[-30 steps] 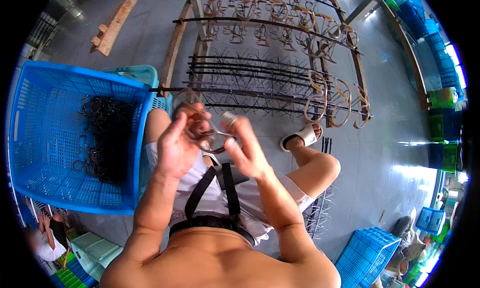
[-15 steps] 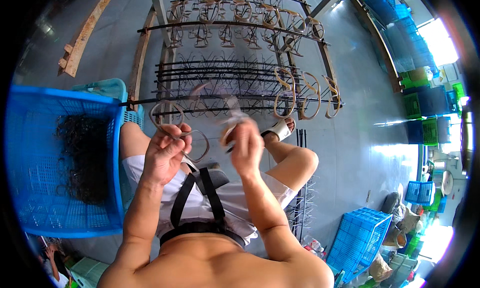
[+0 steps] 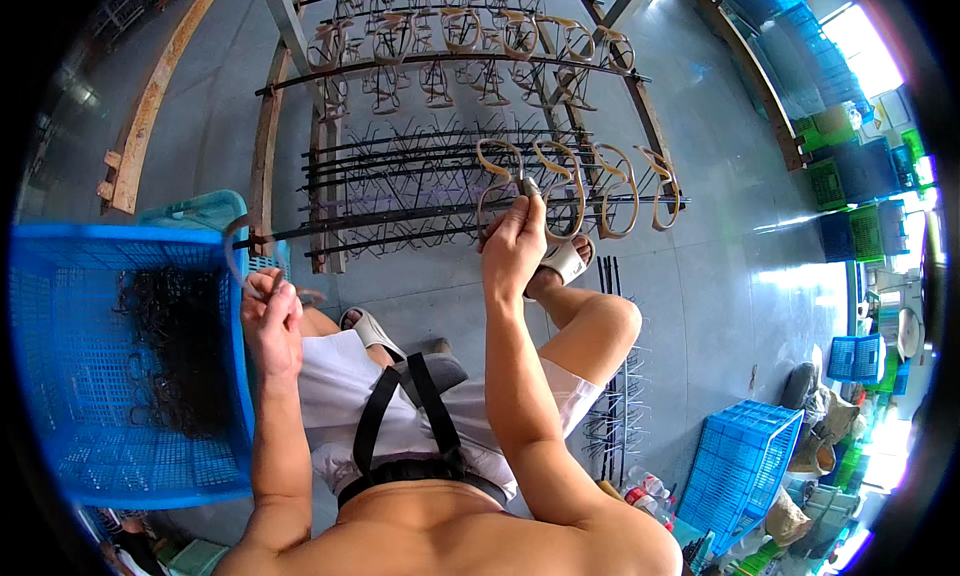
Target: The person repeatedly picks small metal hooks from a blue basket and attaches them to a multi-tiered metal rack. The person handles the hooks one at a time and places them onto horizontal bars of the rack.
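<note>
My right hand (image 3: 514,238) is closed on a brownish eyeglass frame (image 3: 481,158) at the front black bar (image 3: 400,217). A small grey piece, its kind unclear, shows at these fingertips. Just to the right, three pale brown eyeglass frames (image 3: 634,188) hang from the same bar. By the inner edge of the large blue crate (image 3: 120,234), my left hand (image 3: 270,326) grips another eyeglass frame (image 3: 229,254), mostly hidden by the fingers. A dark tangle of thin pieces (image 3: 185,361) lies inside that crate.
Farther back, more frames hang in rows on the rack (image 3: 450,61). Below them run several bars with thin hooks (image 3: 400,156). Wooden beams (image 3: 150,116) flank the rack. A second blue crate (image 3: 740,471) and plastic bottles (image 3: 648,491) stand at the lower right.
My right hand has moved up and right to the bar, bringing an eyeglass frame beside the hanging ones. My left hand has moved left toward the blue crate, still holding a frame.
</note>
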The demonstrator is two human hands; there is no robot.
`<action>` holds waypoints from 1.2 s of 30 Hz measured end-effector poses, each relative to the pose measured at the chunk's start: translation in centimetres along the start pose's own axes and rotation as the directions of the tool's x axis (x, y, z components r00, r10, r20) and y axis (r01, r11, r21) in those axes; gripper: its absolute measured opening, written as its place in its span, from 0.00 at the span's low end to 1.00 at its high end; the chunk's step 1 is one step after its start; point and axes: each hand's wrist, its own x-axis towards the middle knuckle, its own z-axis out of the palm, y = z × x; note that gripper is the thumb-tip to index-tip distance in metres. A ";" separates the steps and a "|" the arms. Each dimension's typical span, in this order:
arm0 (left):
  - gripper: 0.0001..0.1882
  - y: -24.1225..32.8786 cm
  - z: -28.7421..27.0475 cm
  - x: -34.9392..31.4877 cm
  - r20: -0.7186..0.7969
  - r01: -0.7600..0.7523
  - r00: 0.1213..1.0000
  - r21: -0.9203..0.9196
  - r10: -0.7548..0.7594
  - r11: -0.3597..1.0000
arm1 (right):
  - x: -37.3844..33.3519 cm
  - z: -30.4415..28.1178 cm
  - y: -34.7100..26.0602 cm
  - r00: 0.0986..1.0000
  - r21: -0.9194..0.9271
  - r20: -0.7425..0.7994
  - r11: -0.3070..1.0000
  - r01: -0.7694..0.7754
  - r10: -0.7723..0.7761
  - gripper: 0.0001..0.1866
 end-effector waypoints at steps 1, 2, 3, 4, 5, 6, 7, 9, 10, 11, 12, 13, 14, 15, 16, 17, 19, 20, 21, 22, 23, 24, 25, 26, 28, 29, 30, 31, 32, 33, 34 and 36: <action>0.04 -0.2 -0.3 0.7 -0.011 0.014 1.000 -0.016 -0.014 1.000 | -0.1 0.1 -0.2 1.000 0.033 0.019 0.999 -0.018 0.018 0.10; 0.05 -0.3 -0.3 1.3 -0.021 0.027 0.999 -0.033 -0.028 0.999 | -0.1 0.1 -0.2 0.999 0.066 0.037 0.997 -0.037 0.035 0.10; 0.06 -0.2 0.1 1.6 -0.035 0.023 0.999 0.021 -0.022 1.000 | -0.1 0.2 -0.4 0.997 0.096 0.057 0.994 -0.058 0.052 0.11; 0.06 0.0 0.6 1.8 -0.048 0.020 0.999 0.075 -0.016 0.997 | -0.4 0.3 -1.0 0.997 0.138 0.050 0.988 -0.064 0.057 0.11; 0.07 0.1 1.1 2.1 -0.062 0.017 0.998 0.129 -0.009 0.991 | -0.4 0.4 -0.9 0.997 0.180 0.042 0.981 -0.073 0.066 0.11; 0.03 -0.2 1.8 2.7 -0.108 0.017 0.994 0.185 0.003 0.983 | -0.3 0.4 -0.8 0.997 0.223 0.035 0.972 -0.079 0.073 0.11; 0.04 -0.3 2.6 2.8 -0.114 0.030 0.993 0.247 -0.002 0.968 | -0.3 0.5 -0.8 0.996 0.266 0.029 0.960 -0.085 0.080 0.11; 0.09 -0.2 4.1 2.9 -0.126 0.058 0.992 0.368 -0.012 0.928 | -0.3 0.5 -0.9 0.996 0.265 0.039 0.961 -0.085 0.077 0.11; 0.15 -0.7 3.9 3.3 -0.085 0.095 0.994 0.406 -0.066 0.909 | -0.2 0.5 -1.0 0.996 0.264 0.044 0.961 -0.085 0.076 0.11; 0.13 -1.0 3.9 3.4 -0.052 0.083 0.996 0.409 -0.068 0.909 | -0.3 0.4 -1.1 0.996 0.256 0.042 0.962 -0.091 0.083 0.11; 0.13 -1.4 3.7 3.6 -0.063 0.085 0.996 0.409 -0.065 0.909 | -0.2 0.3 -1.3 0.995 0.248 0.041 0.964 -0.096 0.088 0.11; 0.12 -1.7 3.5 3.8 -0.074 0.088 0.995 0.408 -0.063 0.909 | -0.2 0.3 -1.5 0.995 0.240 0.040 0.965 -0.101 0.094 0.12; 0.12 -1.8 3.3 3.9 -0.116 0.116 0.990 0.395 -0.076 0.912 | -0.1 0.3 -1.5 0.995 0.240 0.047 0.966 -0.096 0.088 0.12; 0.11 -1.6 3.5 3.9 -0.156 0.147 0.983 0.379 -0.094 0.914 | -0.1 0.3 -1.3 0.995 0.237 0.051 0.967 -0.093 0.083 0.12; 0.11 -1.5 3.7 3.9 -0.195 0.178 0.974 0.362 -0.112 0.915 | -0.2 0.3 -1.2 0.995 0.234 0.055 0.968 -0.089 0.078 0.12; 0.11 -1.7 3.7 3.9 -0.187 0.177 0.976 0.368 -0.114 0.913 | -0.3 0.3 -1.2 0.995 0.238 0.056 0.967 -0.088 0.076 0.12; 0.11 -1.6 3.3 4.0 -0.177 0.172 0.978 0.381 -0.111 0.909 | -0.5 0.6 -1.2 0.995 0.248 0.067 0.965 -0.089 0.074 0.12; 0.11 -1.4 3.3 3.8 -0.168 0.178 0.978 0.376 -0.122 0.910 | -0.6 0.4 -1.1 0.991 0.266 0.100 0.957 -0.113 0.089 0.13; 0.11 -1.4 3.2 3.8 -0.160 0.170 0.980 0.359 -0.119 0.918 | -0.8 0.4 -1.0 0.992 0.244 0.102 0.965 -0.095 0.072 0.14; 0.11 -1.5 3.2 3.8 -0.153 0.162 0.981 0.341 -0.116 0.926 | -1.0 0.5 -0.9 0.993 0.223 0.104 0.972 -0.076 0.054 0.14; 0.11 -1.7 3.1 3.8 -0.146 0.155 0.983 0.323 -0.113 0.934 | -1.2 0.6 -0.7 0.994 0.201 0.107 0.978 -0.058 0.037 0.15; 0.11 -1.6 3.0 3.7 -0.144 0.160 0.982 0.324 -0.119 0.932 | -1.2 0.5 -0.5 0.991 0.170 0.135 0.984 -0.047 0.024 0.16; 0.11 -1.6 3.0 3.6 -0.144 0.166 0.982 0.326 -0.125 0.931 | -1.4 0.4 -0.2 0.989 0.123 0.148 0.992 -0.001 -0.017 0.16; 0.11 -1.6 3.1 3.4 -0.134 0.155 0.984 0.339 -0.116 0.928 | -1.7 0.3 0.1 0.985 0.077 0.163 0.996 0.047 -0.059 0.15; 0.12 -2.0 2.7 3.4 -0.090 0.133 0.990 0.338 -0.109 0.932 | -1.7 0.2 0.8 0.965 -0.001 0.183 0.982 0.189 -0.186 0.15; 0.11 -2.0 2.7 3.5 -0.086 0.133 0.990 0.320 -0.111 0.938 | -1.5 0.0 1.0 0.960 -0.017 0.185 0.976 0.216 -0.209 0.15; 0.11 -2.0 2.6 3.5 -0.052 0.103 0.995 0.335 -0.090 0.937 | -1.3 -0.2 1.1 0.957 -0.044 0.187 0.972 0.232 -0.220 0.15; 0.11 -2.0 2.6 3.5 -0.061 0.110 0.994 0.323 -0.096 0.940 | -1.2 -0.3 1.3 0.954 -0.071 0.188 0.966 0.248 -0.232 0.15; 0.11 -2.0 2.5 3.5 -0.069 0.118 0.992 0.312 -0.101 0.943 | -1.0 -0.2 1.5 0.959 -0.098 0.146 0.961 0.258 -0.242 0.13; 0.10 -2.0 2.4 3.6 -0.073 0.122 0.992 0.297 -0.105 0.947 | -0.9 -0.3 1.3 0.963 -0.086 0.173 0.971 0.223 -0.206 0.15; 0.10 -2.2 1.9 3.7 -0.052 0.126 0.992 0.281 -0.116 0.951 | -1.0 -0.2 1.2 0.971 -0.055 0.167 0.981 0.184 -0.173 0.15; 0.10 -2.1 1.6 3.7 -0.058 0.125 0.992 0.292 -0.112 0.948 | -1.1 -0.1 0.7 0.980 0.024 0.166 0.994 0.108 -0.110 0.15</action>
